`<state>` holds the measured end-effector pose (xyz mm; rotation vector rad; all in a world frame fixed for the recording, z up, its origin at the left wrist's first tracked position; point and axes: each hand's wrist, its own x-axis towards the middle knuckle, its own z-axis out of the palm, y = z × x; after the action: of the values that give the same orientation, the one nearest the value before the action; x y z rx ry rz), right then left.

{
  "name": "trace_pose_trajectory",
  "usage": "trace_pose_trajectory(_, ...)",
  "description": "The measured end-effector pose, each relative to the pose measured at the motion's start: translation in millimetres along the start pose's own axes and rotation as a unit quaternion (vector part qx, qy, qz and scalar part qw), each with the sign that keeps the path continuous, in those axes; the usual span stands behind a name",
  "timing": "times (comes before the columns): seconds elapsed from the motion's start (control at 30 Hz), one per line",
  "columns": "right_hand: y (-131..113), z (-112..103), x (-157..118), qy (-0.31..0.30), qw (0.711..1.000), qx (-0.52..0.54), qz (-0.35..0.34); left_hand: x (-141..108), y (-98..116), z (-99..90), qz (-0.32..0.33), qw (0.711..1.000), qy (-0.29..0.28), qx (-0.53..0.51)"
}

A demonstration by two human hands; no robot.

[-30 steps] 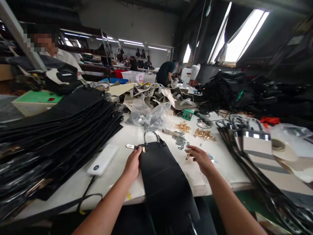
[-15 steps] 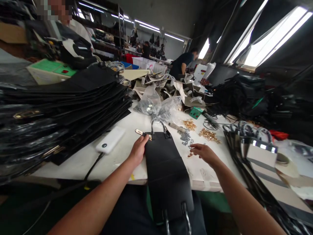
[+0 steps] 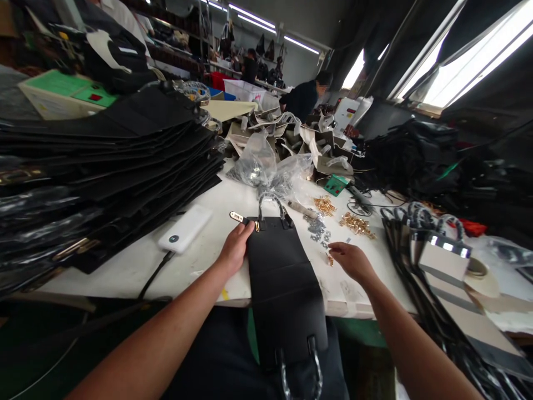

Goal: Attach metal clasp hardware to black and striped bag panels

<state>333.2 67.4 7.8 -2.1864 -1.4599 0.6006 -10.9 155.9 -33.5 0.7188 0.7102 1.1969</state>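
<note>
Head view, read as a clock face about its centre: at 9 o'clock lies a tall stack of black panels (image 3: pixel 137 144), its layers fanned at the edge. Between 8 and 9, the white power bank (image 3: pixel 187 228) rests on the table (image 3: pixel 189 265), a dark cable running from its near end.

Toward 7, the left hand (image 3: pixel 234 248) is closed on the upper left corner of the black bag piece (image 3: pixel 287 278). A gold-tipped tab (image 3: pixel 236 216) juts out beyond that grip, and a small gold fitting (image 3: pixel 257 226) shows beside the fingers. The bag piece stretches from just below the centre down to 6, its near end over the person's lap, with a handle at each end. Beyond it, toward 12, sits the clear plastic bag (image 3: pixel 255 161).

Between 3 and 4, loose grey metal pieces (image 3: pixel 315 229) lie next to two gold heaps (image 3: pixel 353 224). At 4, the right hand (image 3: pixel 353 262) has its fingers drawn near one another at the edge of the grey pieces; whether it pinches one, I cannot tell. Those fingers were spread wider a second ago, while the left grip is unchanged: seemingly the small parts now have the right hand's attention, and the bag piece is merely steadied. Farther right, light panels (image 3: pixel 443 258) lie stacked.
</note>
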Motion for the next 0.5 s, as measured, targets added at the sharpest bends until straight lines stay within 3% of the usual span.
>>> trace_pose_trajectory(0.23, 0.5, 4.9, -17.5, 0.037, 0.998, -0.054, -0.026, -1.0, -0.6, 0.3, -0.002, 1.0, -0.003, -0.019)
trace_pose_trajectory(0.5, -14.8, 15.3, -47.2, 0.052, 0.996, 0.05, -0.043, -0.3, -3.0, -1.5, -0.008, 1.0, 0.005, -0.028)
